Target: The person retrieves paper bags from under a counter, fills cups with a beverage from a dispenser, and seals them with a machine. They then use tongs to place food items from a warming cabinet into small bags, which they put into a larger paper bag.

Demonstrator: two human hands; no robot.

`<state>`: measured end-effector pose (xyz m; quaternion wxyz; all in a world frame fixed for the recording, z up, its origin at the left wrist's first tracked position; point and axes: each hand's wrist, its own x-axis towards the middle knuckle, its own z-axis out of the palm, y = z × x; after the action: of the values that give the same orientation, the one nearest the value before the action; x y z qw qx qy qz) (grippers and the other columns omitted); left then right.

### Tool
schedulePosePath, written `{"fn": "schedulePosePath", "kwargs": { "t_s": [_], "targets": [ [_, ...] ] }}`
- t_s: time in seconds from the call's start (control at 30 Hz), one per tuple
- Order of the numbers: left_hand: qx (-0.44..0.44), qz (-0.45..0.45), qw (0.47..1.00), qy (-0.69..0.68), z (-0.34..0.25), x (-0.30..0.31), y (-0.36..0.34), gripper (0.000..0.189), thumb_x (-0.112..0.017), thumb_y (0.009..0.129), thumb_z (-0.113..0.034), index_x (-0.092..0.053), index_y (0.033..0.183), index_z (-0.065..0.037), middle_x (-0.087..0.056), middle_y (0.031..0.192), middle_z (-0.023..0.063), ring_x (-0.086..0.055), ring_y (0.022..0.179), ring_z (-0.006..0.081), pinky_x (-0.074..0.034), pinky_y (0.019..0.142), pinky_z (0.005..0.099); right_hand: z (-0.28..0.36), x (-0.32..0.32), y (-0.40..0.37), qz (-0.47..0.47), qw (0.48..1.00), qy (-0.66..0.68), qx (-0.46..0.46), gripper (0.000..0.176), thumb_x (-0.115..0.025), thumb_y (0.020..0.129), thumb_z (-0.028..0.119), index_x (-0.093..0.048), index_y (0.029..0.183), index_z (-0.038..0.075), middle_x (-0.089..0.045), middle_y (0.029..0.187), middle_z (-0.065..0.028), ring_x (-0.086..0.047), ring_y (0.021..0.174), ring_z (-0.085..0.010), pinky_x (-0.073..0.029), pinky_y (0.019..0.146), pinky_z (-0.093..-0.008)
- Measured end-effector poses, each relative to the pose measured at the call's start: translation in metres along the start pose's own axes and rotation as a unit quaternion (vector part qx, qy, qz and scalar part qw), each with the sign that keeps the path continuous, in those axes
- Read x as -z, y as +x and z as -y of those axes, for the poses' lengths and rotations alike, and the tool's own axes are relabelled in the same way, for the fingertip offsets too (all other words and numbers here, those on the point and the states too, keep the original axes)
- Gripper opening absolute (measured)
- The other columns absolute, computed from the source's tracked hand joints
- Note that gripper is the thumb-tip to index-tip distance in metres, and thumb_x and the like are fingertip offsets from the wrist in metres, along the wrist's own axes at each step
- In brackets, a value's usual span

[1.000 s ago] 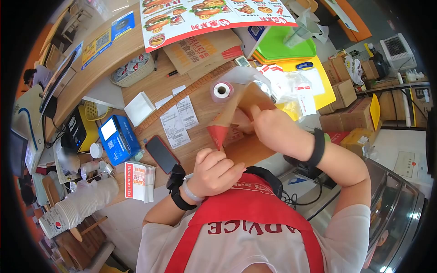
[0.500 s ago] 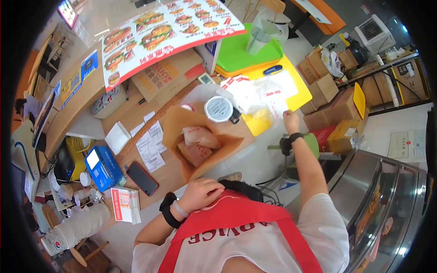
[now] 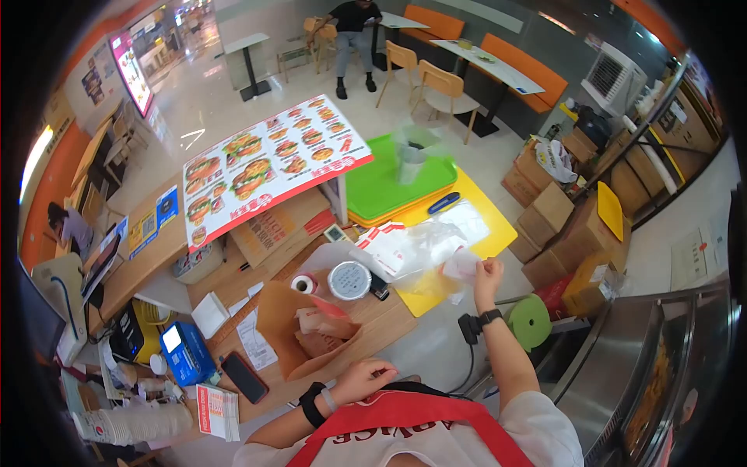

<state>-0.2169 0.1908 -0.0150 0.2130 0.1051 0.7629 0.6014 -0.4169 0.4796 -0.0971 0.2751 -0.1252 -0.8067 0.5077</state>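
A thin pale sheet [image 3: 462, 268], pinched in the right hand [image 3: 489, 275], is at 2 o'clock from the open paper bag [image 3: 282, 328] on the tabletop [image 3: 387, 314]. The left hand [image 3: 362, 380] is at the bag's 4 o'clock, loosely curled, grip indeterminable; a lidded cup [image 3: 349, 280] stands at 1 o'clock.

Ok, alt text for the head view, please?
A person's right hand pinches a plastic bag while the empty left hand hovers by a red apron. Beside a lidded tub on the wooden counter, an open brown paper bag holds wrapped items.
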Motion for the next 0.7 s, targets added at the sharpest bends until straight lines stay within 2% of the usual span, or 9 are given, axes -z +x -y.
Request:
{"fn": "schedulePosePath", "kwargs": {
  "t_s": [0.13, 0.17, 0.2, 0.27, 0.33, 0.43, 0.5, 0.57, 0.7],
  "targets": [
    [-0.087, -0.041, 0.995, 0.021, 0.019, -0.032, 0.062, 0.021, -0.049, 0.084, -0.019, -0.058, 0.087, -0.001, -0.059, 0.077, 0.0077, -0.055, 0.075, 0.0125, -0.043, 0.069, 0.0255, 0.003, 0.039, 0.011, 0.134, 0.985, -0.042, 0.103, 0.014, -0.055, 0.075, 0.005, -0.055, 0.088, 0.001, -0.047, 0.094, -0.0148, -0.049, 0.089, -0.0231, -0.043, 0.073, -0.0291],
    [-0.091, -0.077, 0.985, 0.121, 0.023, -0.047, 0.091, 0.027, -0.052, 0.082, -0.021, -0.052, 0.102, -0.003, -0.057, 0.094, 0.0143, -0.053, 0.09, 0.0199, -0.041, 0.078, 0.0316, -0.024, 0.026, 0.017, 0.104, 0.982, -0.038, 0.152, 0.023, -0.055, 0.077, 0.015, -0.054, 0.096, 0.002, -0.048, 0.095, -0.0164, -0.047, 0.093, -0.0242, -0.043, 0.073, -0.0326],
    [-0.186, -0.013, 0.904, 0.385, 0.015, -0.063, 0.12, 0.047, -0.056, 0.077, -0.024, -0.041, 0.117, -0.007, -0.044, 0.115, 0.02, -0.041, 0.108, 0.0306, -0.033, 0.09, 0.0406, -0.043, 0.033, 0.0, 0.107, 0.988, -0.073, 0.089, 0.023, -0.055, 0.077, 0.015, -0.054, 0.096, 0.002, -0.048, 0.095, -0.0164, -0.047, 0.093, -0.0242, -0.043, 0.073, -0.0326],
    [-0.127, 0.015, 0.85, 0.511, 0.031, -0.094, 0.182, 0.072, -0.063, 0.067, -0.029, -0.029, 0.126, -0.006, -0.028, 0.129, 0.0199, -0.02, 0.121, 0.0399, -0.017, 0.099, 0.049, -0.079, 0.02, -0.005, 0.036, 0.902, 0.144, -0.406, 0.034, -0.059, 0.076, 0.026, -0.047, 0.103, 0.009, -0.05, 0.092, -0.0091, -0.049, 0.084, -0.0224, -0.045, 0.063, -0.0393],
    [-0.191, -0.081, 0.884, 0.419, 0.037, -0.1, 0.219, 0.076, -0.065, 0.064, -0.028, -0.028, 0.127, -0.004, -0.025, 0.131, 0.019, -0.017, 0.122, 0.0393, -0.014, 0.1, 0.0479, -0.093, -0.004, -0.002, 0.104, 0.838, 0.334, -0.42, 0.024, -0.052, 0.079, 0.014, -0.047, 0.102, 0.008, -0.051, 0.09, -0.0035, -0.049, 0.085, -0.0188, -0.043, 0.068, -0.0328],
    [-0.114, -0.103, 0.892, 0.424, 0.052, -0.094, 0.207, 0.076, -0.064, 0.064, -0.027, -0.028, 0.126, -0.004, -0.023, 0.132, 0.0183, -0.017, 0.122, 0.0388, -0.013, 0.101, 0.0471, -0.142, 0.072, -0.024, -0.019, 0.869, 0.332, -0.366, 0.02, -0.052, 0.08, 0.016, -0.049, 0.099, 0.009, -0.052, 0.089, -0.0014, -0.049, 0.085, -0.0155, -0.043, 0.067, -0.0308],
    [-0.106, -0.115, 0.881, 0.447, 0.074, -0.088, 0.207, 0.071, -0.063, 0.065, -0.026, -0.031, 0.125, -0.003, -0.025, 0.131, 0.0177, -0.015, 0.123, 0.0392, -0.014, 0.1, 0.0501, -0.16, 0.14, -0.032, -0.071, 0.912, 0.18, -0.361, 0.017, -0.053, 0.08, 0.014, -0.052, 0.095, 0.007, -0.052, 0.091, -0.0021, -0.05, 0.084, -0.0136, -0.043, 0.069, -0.0292],
    [-0.106, -0.118, 0.873, 0.461, 0.08, -0.087, 0.205, 0.067, -0.061, 0.067, -0.023, -0.032, 0.124, -0.003, -0.025, 0.13, 0.0186, -0.015, 0.122, 0.0399, -0.014, 0.099, 0.0502, -0.182, 0.186, -0.052, -0.146, 0.89, 0.155, -0.402, 0.01, -0.052, 0.08, 0.014, -0.054, 0.088, 0.008, -0.054, 0.087, -0.0013, -0.051, 0.078, -0.0118, -0.042, 0.068, -0.0284],
    [-0.145, -0.074, 0.869, 0.468, 0.082, -0.097, 0.196, 0.064, -0.06, 0.068, -0.02, -0.032, 0.123, -0.002, -0.024, 0.13, 0.0192, -0.015, 0.122, 0.041, -0.015, 0.099, 0.0501, -0.242, 0.23, -0.113, -0.118, 0.879, 0.168, -0.431, 0.01, -0.053, 0.079, 0.016, -0.054, 0.086, 0.009, -0.055, 0.08, 0.0005, -0.052, 0.073, -0.0121, -0.042, 0.068, -0.0282]
  ]
}}
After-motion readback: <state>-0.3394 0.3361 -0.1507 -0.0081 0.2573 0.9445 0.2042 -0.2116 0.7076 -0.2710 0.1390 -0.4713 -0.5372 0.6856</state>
